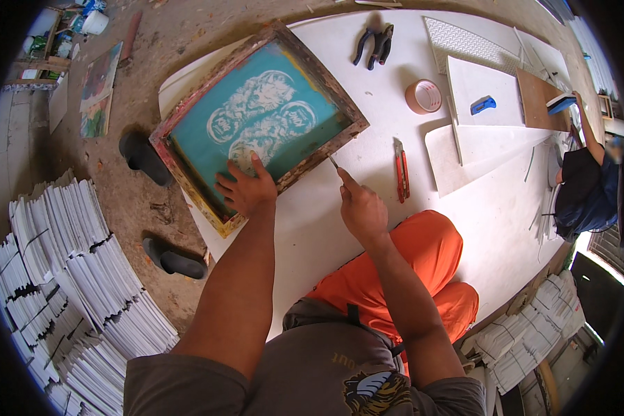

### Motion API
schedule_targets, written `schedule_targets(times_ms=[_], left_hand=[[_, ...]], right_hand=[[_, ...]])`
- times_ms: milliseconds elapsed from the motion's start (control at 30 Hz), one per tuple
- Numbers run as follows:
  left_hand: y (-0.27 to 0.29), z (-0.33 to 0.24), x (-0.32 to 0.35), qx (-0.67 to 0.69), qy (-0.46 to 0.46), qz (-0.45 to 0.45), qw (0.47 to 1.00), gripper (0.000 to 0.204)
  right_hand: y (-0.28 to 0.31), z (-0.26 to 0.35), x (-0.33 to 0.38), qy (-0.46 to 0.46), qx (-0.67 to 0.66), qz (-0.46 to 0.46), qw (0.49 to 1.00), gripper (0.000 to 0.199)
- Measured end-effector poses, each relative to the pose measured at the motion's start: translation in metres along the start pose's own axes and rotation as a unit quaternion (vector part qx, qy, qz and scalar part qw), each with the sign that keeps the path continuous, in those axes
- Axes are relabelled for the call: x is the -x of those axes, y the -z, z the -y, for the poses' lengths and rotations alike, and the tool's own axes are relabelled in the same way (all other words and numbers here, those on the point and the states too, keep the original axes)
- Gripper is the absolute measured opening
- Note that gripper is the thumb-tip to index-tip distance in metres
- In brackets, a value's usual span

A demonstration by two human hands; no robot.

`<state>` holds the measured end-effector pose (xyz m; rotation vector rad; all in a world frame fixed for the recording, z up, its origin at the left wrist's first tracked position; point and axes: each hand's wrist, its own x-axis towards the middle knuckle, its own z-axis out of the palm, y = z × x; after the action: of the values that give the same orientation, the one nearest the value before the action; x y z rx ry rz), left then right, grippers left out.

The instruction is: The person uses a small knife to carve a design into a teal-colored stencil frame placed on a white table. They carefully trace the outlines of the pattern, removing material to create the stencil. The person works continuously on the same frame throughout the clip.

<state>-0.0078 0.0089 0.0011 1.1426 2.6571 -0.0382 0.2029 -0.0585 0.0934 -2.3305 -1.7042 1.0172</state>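
A wooden-framed printing screen (187, 163) with teal mesh and a pale printed design lies tilted on the white table. My left hand (248, 188) rests on its near part, fingers spread over the mesh and the near frame bar. My right hand (362, 211) is closed around a slim hand tool (334, 162), index finger stretched along it. Its narrow metal tip is at the outer edge of the frame's right-hand side; whether it touches the wood, I cannot tell. The handle is hidden in my fist, so its exact kind does not show.
On the white table (312, 256) lie a red utility knife (401, 172), dark pliers (381, 47), a tape roll (423, 96) and white boards (482, 145) with a blue cutter (483, 105). Another person (589, 184) is at the right. Stacked bundles (83, 277) and black slippers (175, 260) are at left.
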Motion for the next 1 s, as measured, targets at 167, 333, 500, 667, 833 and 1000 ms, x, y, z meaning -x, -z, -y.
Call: schedule_targets(times_ms=[167,333,500,667,833,1000], left_hand=[[0.003,0.000,0.004,0.017,-0.017,0.003,1.000,0.085],[0.001,0.004,0.003,0.021,-0.035,-0.001,0.999,0.083],[0.000,0.003,0.002,0.022,-0.038,-0.005,0.999,0.084],[0.007,-0.002,0.004,0.026,-0.032,0.001,0.999,0.085],[0.009,-0.002,0.003,0.025,-0.025,0.019,0.999,0.084],[0.011,-0.001,0.002,0.018,-0.023,0.026,0.999,0.083]], right_hand=[[0.013,0.031,-0.002,-0.058,0.119,0.054,0.990,0.049],[0.022,0.031,-0.008,-0.069,-0.039,0.058,0.995,0.046],[-0.006,0.016,-0.005,-0.056,-0.176,0.002,0.983,0.042],[-0.042,0.000,-0.010,-0.070,-0.363,-0.024,0.929,0.042],[-0.008,0.004,-0.003,-0.036,-0.096,0.001,0.995,0.045],[0.007,0.017,-0.004,-0.038,-0.013,0.042,0.998,0.046]])
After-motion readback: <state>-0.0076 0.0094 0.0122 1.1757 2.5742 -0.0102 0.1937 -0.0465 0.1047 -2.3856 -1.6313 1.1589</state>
